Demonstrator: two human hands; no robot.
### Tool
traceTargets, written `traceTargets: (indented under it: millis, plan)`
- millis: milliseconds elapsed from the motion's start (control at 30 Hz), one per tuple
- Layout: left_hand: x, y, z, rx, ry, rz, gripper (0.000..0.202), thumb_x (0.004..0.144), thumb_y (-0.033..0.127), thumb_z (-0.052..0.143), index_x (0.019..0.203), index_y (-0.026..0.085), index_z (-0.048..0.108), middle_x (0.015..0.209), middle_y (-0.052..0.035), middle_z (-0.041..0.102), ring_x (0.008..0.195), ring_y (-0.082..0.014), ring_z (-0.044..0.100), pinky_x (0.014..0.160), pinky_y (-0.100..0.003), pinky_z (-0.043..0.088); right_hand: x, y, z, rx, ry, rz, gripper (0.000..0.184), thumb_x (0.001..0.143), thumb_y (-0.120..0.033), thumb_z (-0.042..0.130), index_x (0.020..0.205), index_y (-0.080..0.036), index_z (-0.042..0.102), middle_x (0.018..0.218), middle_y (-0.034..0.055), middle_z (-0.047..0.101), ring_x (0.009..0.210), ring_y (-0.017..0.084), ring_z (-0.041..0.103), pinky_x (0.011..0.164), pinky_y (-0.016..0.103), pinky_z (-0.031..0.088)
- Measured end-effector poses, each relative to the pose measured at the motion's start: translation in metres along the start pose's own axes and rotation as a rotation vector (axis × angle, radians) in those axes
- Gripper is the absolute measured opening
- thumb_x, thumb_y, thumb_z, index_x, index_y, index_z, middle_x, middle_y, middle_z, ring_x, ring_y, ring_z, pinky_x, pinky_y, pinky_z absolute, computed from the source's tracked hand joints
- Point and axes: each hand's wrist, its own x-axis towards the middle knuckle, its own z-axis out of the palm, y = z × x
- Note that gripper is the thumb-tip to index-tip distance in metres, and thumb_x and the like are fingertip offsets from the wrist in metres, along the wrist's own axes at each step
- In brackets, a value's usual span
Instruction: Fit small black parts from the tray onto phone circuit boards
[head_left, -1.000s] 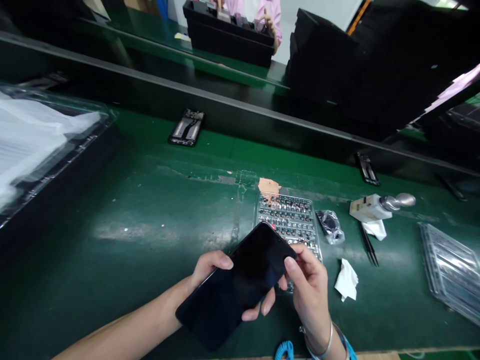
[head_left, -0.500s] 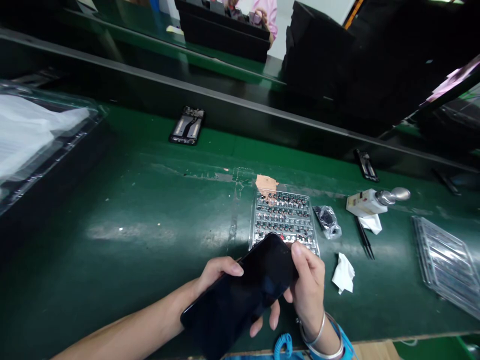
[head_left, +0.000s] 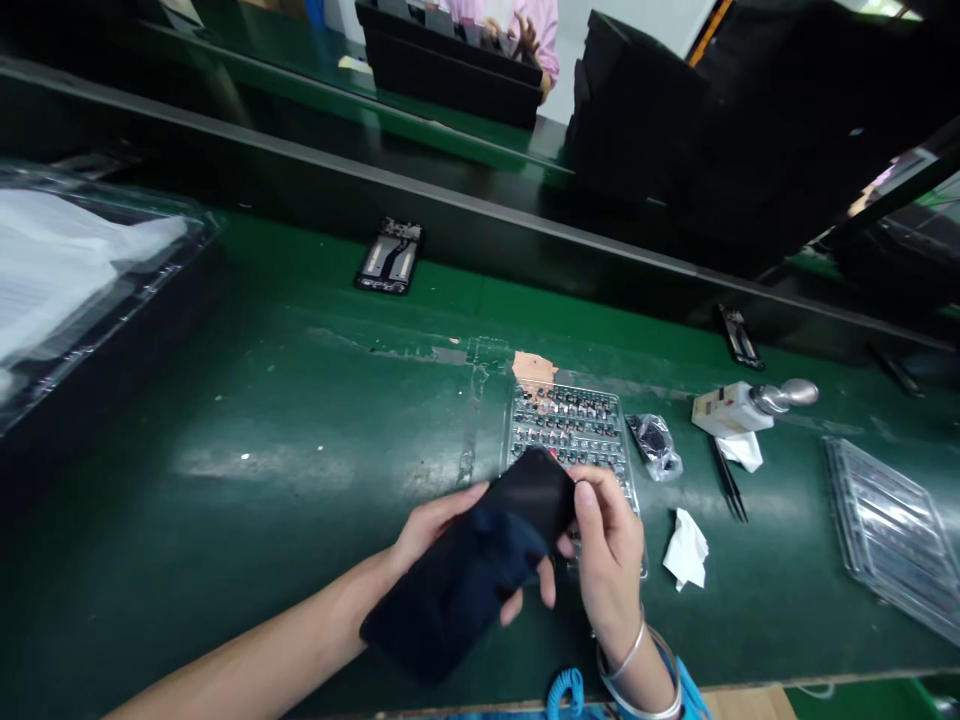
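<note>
Black glass-faced smartphone [head_left: 465, 570] at lower centre of the frame, over the near end of a clear plastic parts tray [head_left: 517, 430], pinched between left hand [head_left: 439, 530] and right hand [head_left: 607, 560], fingers closed around its edges. Light, stiff, slippery, fragile: best held by the edges.

Black glossy phone [head_left: 469, 570] at 6 o'clock on dark green bench mat [head_left: 247, 400], scuffed pale in streaks. Clear tray [head_left: 570, 425], rows of grey-black parts, at 12 o'clock from phone; tan tape patch [head_left: 534, 368] above it. White tissue [head_left: 686, 550] at 4 o'clock. Blue coiled cord [head_left: 566, 690] at 6 o'clock. Pink sleeve [head_left: 544, 40] at 12 o'clock.
</note>
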Motion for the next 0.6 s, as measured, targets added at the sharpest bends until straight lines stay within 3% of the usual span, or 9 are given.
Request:
traceTargets:
  millis: [67,133,200,233,300,433,500,600]
  plan:
    - [-0.004,0.008,0.002,0.065,0.211,0.248,0.057,0.081,0.051,0.042,0.119,0.009,0.048,0.096,-0.0142,0.061,0.062,-0.0171,0.058,0.06,-0.028,0.043,0.001,-0.003,0.002,-0.104,-0.048,-0.099,0.032,0.086,-0.036,0.046,0.114,-0.022,0.047,0.057,-0.0062,0.045,0.047,0.009,0.043,0.046,0.021,0.034]
    - [-0.007,0.015,0.003,0.181,0.423,0.497,0.057,0.08,0.041,0.053,0.131,0.02,0.036,0.106,-0.0103,0.058,0.076,-0.0182,0.059,0.07,-0.029,0.045,-0.001,-0.007,0.006,-0.154,-0.256,-0.194,0.052,0.078,-0.043,0.055,0.123,-0.022,0.042,0.056,-0.0073,0.043,0.047,0.01,0.041,0.047,0.022,0.033]
    - [-0.008,0.021,0.003,0.31,0.602,0.656,0.069,0.078,0.033,0.06,0.136,0.03,0.023,0.115,-0.0072,0.053,0.089,-0.0192,0.057,0.077,-0.03,0.045,-0.007,-0.008,0.012,-0.215,-0.476,-0.25,0.064,0.069,-0.046,0.065,0.124,-0.022,0.043,0.052,-0.0088,0.041,0.045,0.009,0.039,0.046,0.022,0.032]
    - [-0.007,0.023,0.003,0.369,0.671,0.701,0.073,0.077,0.03,0.061,0.137,0.032,0.019,0.118,-0.0061,0.05,0.095,-0.0196,0.055,0.08,-0.03,0.045,-0.009,-0.008,0.014,-0.253,-0.535,-0.265,0.064,0.068,-0.043,0.066,0.124,-0.022,0.044,0.051,-0.009,0.041,0.044,0.009,0.039,0.046,0.022,0.032]
    - [-0.006,0.025,0.002,0.454,0.764,0.754,0.076,0.077,0.027,0.062,0.138,0.034,0.016,0.123,-0.0048,0.046,0.107,-0.0202,0.05,0.088,-0.031,0.042,-0.012,-0.008,0.016,-0.301,-0.526,-0.261,0.05,0.075,-0.034,0.06,0.122,-0.021,0.047,0.051,-0.008,0.045,0.044,0.008,0.041,0.048,0.022,0.033]
    - [-0.005,0.024,0.0,0.574,0.757,0.749,0.069,0.085,0.03,0.052,0.139,0.032,0.01,0.139,-0.0042,0.032,0.124,-0.0223,0.035,0.099,-0.034,0.036,0.009,-0.012,0.003,-0.068,-0.391,-0.023,0.034,0.086,-0.028,0.042,0.117,-0.016,0.049,0.05,-0.004,0.055,0.04,0.008,0.041,0.042,0.02,0.032]
    - [-0.006,0.021,-0.001,0.736,0.702,0.707,0.064,0.088,0.029,0.046,0.139,0.033,0.007,0.142,-0.0038,0.028,0.128,-0.0231,0.029,0.1,-0.039,0.034,0.038,-0.016,-0.004,0.127,-0.353,0.113,0.032,0.085,-0.031,0.043,0.111,-0.013,0.051,0.048,-0.0034,0.056,0.036,0.007,0.037,0.036,0.019,0.028]
    - [-0.005,0.012,-0.004,1.161,0.58,0.601,0.051,0.089,0.026,0.042,0.136,0.033,0.024,0.142,-0.0016,0.03,0.129,-0.0219,0.027,0.104,-0.044,0.027,0.103,-0.019,-0.006,0.224,-0.217,0.105,0.021,0.081,-0.032,0.05,0.09,-0.014,0.056,0.05,-0.0037,0.055,0.035,0.005,0.037,0.035,0.018,0.029]
